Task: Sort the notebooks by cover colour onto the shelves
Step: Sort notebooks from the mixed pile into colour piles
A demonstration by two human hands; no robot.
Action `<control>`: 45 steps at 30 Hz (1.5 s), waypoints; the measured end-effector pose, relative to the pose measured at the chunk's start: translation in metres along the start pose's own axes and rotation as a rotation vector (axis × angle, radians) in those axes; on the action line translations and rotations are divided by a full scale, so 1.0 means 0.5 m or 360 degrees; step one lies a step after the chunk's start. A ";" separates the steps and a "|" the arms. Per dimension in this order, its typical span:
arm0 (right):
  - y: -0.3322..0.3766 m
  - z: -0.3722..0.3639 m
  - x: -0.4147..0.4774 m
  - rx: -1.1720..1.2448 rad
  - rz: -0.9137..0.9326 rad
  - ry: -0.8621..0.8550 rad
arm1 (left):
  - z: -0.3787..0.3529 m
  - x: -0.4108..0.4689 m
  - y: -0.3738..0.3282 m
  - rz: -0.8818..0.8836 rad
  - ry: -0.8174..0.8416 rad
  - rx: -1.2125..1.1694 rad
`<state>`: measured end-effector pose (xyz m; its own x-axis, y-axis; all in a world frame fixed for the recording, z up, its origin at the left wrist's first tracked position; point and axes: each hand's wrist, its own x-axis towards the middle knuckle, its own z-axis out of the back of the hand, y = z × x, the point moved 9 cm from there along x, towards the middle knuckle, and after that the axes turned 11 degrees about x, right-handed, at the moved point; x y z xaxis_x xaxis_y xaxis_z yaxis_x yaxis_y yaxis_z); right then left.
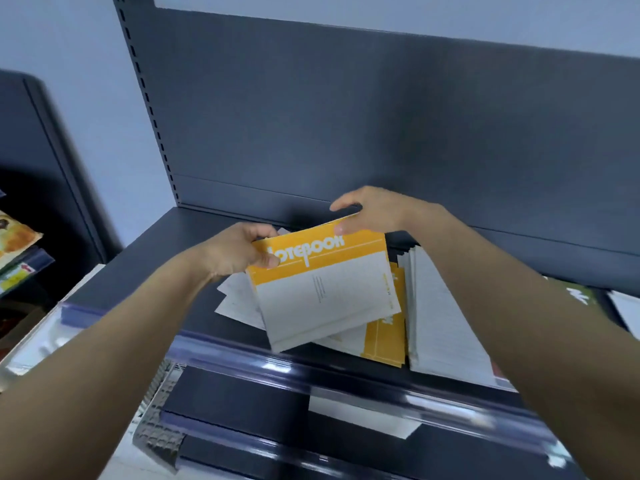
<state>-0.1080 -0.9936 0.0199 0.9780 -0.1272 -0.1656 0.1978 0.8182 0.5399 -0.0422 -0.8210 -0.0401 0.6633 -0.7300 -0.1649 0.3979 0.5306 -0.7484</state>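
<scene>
Both hands hold one yellow notebook (322, 289) over the dark shelf (145, 271). Our left hand (239, 251) pinches its near left corner, thumb on the cover by the first letter of the white title. Our right hand (370, 211) pinches the far top edge, thumb on the yellow band and fingers curled behind. The notebook is tilted, with its yellow band at the far end and its pale ruled panel toward us; whether it touches what lies beneath, we cannot tell.

Under it is a loose heap of notebooks (384, 337), with white pages poking out at the left and yellow covers at the right. Just beside the heap, to the right, sits a neat white stack (446, 323). Past our right forearm a green cover (581, 294) is partly seen.

A clear price strip (311, 368) runs along the shelf's front edge, and a lower shelf (235, 393) carries a white label (360, 415). Behind rises a grey back panel (346, 116) with a slotted upright (149, 98) at its left. At far left a neighbouring rack (17, 240) holds colourful items, too blurred to identify.
</scene>
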 end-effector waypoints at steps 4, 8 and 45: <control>-0.032 -0.015 -0.017 0.0007 -0.0090 0.0149 | -0.015 0.024 -0.032 -0.0068 -0.0038 0.0026; -0.045 -0.017 -0.030 -0.0063 -0.0119 0.0189 | -0.029 0.033 -0.057 -0.0127 -0.0024 -0.0038; -0.197 0.045 -0.120 -0.0193 -0.0934 -0.0344 | -0.176 0.072 -0.062 0.0294 0.0144 0.0407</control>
<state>-0.1844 -1.0790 -0.0049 0.7030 -0.6736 -0.2280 0.7082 0.6340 0.3106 -0.0862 -0.9017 -0.0795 0.6846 -0.6406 -0.3478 0.4302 0.7403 -0.5166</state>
